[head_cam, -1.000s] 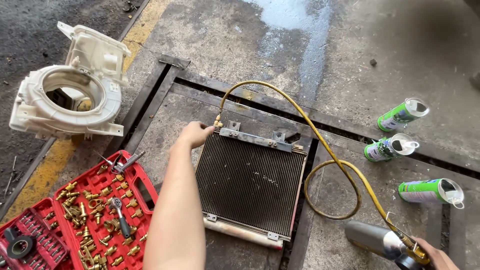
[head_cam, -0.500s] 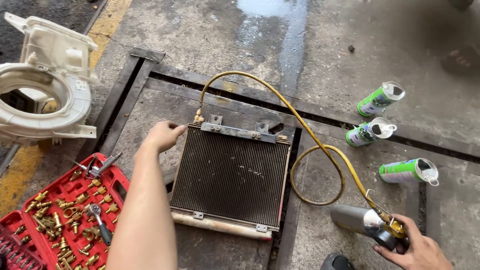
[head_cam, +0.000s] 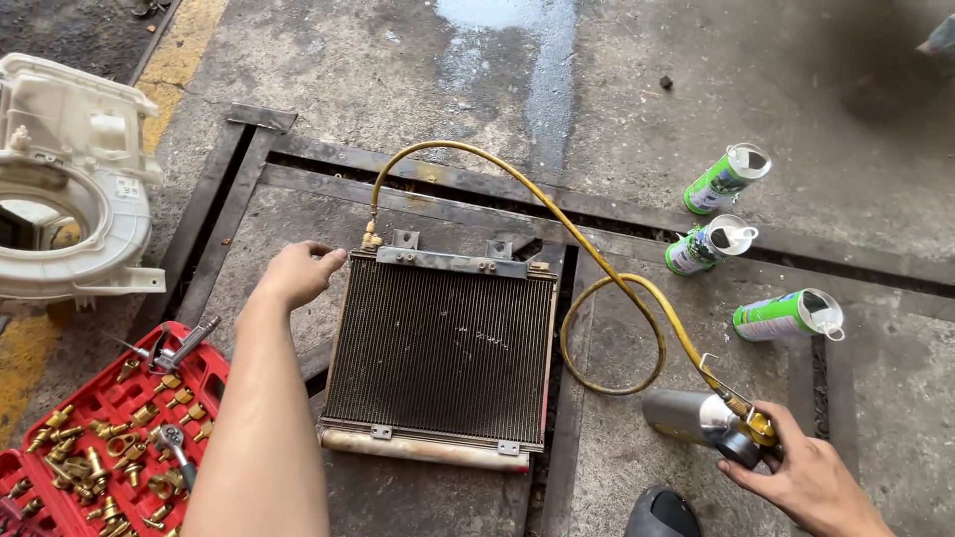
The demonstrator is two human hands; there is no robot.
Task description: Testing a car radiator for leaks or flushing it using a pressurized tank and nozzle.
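Observation:
A dark finned radiator-like condenser [head_cam: 441,348] lies flat on the concrete floor. My left hand [head_cam: 296,271] rests at its top left corner, fingers curled beside the brass fitting [head_cam: 371,239]. From that fitting a yellow hose [head_cam: 597,273] arcs over and loops down to a grey metal canister [head_cam: 696,420] lying on the floor. My right hand [head_cam: 806,477] grips the valve end of the canister at the lower right.
Three green and white spray cans [head_cam: 723,179] [head_cam: 706,247] [head_cam: 786,316] lie at the right. A red tray of brass fittings [head_cam: 119,438] sits at the lower left. A white plastic blower housing [head_cam: 70,179] stands at the far left. A dark shoe tip [head_cam: 662,512] shows at the bottom.
The view has shifted, so everything sits further left and lower in the picture. My right hand has come more into view on the canister valve. My left hand stays at the condenser corner.

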